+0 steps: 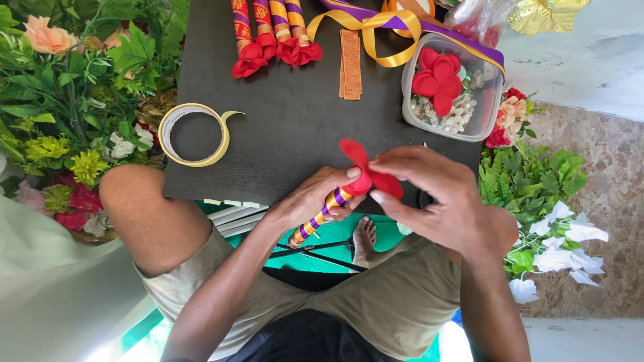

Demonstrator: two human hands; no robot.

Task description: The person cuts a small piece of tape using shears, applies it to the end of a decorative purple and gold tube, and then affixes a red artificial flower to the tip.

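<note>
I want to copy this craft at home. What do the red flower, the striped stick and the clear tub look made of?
Red flower: probably felt or foam sheet, matte with flat cut petals. Striped stick: core hidden, wrapped in shiny gold and purple ribbon, satin by its sheen. Tub: clear plastic, glossy, contents visible through its wall.

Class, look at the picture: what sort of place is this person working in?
Probably a home craft or decoration-making spot. A low dark table carries ribbon-wrapped sticks, a tape roll and a tub of red flowers; artificial foliage surrounds it.
</note>
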